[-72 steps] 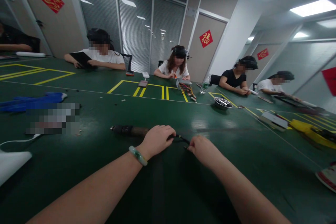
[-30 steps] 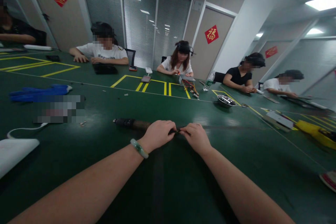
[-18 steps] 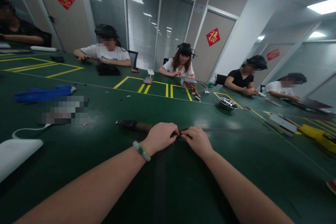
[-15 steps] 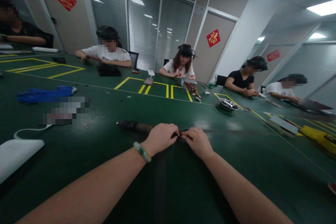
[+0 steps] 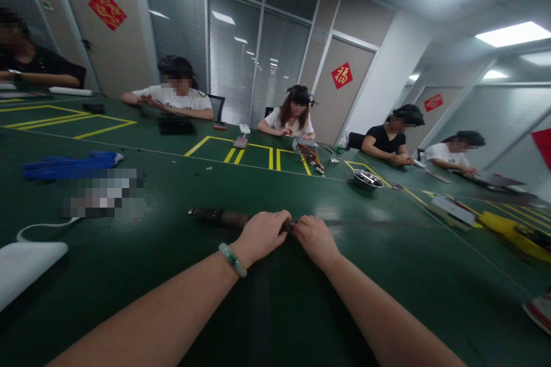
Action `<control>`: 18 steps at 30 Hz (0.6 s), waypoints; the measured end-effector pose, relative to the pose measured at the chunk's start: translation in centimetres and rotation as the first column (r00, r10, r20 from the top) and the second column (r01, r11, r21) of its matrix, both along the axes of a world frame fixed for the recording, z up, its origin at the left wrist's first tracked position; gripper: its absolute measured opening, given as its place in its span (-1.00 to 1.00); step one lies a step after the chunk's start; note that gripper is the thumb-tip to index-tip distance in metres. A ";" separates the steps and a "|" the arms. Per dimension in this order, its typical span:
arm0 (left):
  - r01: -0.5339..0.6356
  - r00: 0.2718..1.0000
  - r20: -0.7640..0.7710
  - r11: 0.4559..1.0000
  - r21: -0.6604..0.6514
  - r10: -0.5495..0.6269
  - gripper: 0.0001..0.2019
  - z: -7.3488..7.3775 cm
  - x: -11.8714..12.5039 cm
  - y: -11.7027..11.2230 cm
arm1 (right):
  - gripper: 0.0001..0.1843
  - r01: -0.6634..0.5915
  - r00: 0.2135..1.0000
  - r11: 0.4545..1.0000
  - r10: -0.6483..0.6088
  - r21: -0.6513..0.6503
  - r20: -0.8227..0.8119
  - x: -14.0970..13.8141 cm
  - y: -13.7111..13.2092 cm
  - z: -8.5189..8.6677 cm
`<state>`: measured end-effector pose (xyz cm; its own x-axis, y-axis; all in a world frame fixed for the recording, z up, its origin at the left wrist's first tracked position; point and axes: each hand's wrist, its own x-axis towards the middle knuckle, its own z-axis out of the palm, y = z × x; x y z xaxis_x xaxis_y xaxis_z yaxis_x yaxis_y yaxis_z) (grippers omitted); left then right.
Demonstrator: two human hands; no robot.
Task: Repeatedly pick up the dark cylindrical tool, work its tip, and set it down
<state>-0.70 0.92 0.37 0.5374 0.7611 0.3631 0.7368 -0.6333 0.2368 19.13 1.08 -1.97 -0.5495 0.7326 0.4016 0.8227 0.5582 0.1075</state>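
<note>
A dark rod-shaped tool [image 5: 219, 217] lies crosswise on the green table [image 5: 181, 264], its black tip pointing left. My left hand [image 5: 263, 234], with a pale green bangle on the wrist, is closed over the tool's right end. My right hand [image 5: 315, 238] sits right against it, fingertips pinching a small dark part at that same end. What exactly the fingers pinch is hidden by both hands.
Blue gloves [image 5: 69, 163] and a white box with a cable [image 5: 26, 261] lie at the left. A steel bowl [image 5: 367, 179] and a water bottle [image 5: 340, 146] stand farther off. Yellow items [image 5: 510, 228] lie at the right. Several other people sit working along the far edge.
My right hand has slid left from a short gap until it meets my left hand at the tool's end. The tool stays in place; the view has tipped slightly.
</note>
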 end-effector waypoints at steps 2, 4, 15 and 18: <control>0.003 1.000 -0.001 1.000 -0.009 -0.003 -0.81 0.1 -0.1 -0.1 | -0.86 0.012 0.999 1.000 -0.013 0.026 0.041 -0.2 0.0 -0.1; 0.011 1.000 0.000 1.000 -0.018 -0.011 -0.79 0.2 -0.2 -0.2 | -0.87 0.043 0.995 0.999 -0.046 0.034 0.092 -0.5 -0.1 -0.1; 0.092 0.989 0.110 0.991 0.095 -0.102 -0.69 -0.1 -0.5 -0.2 | -0.77 0.249 0.926 0.968 -0.225 -0.041 0.303 -3.0 0.5 0.9; 0.109 0.983 0.135 0.984 0.139 -0.128 -0.63 -0.2 -0.7 -0.3 | -0.74 0.273 0.915 0.960 -0.236 -0.069 0.328 -3.2 1.1 0.8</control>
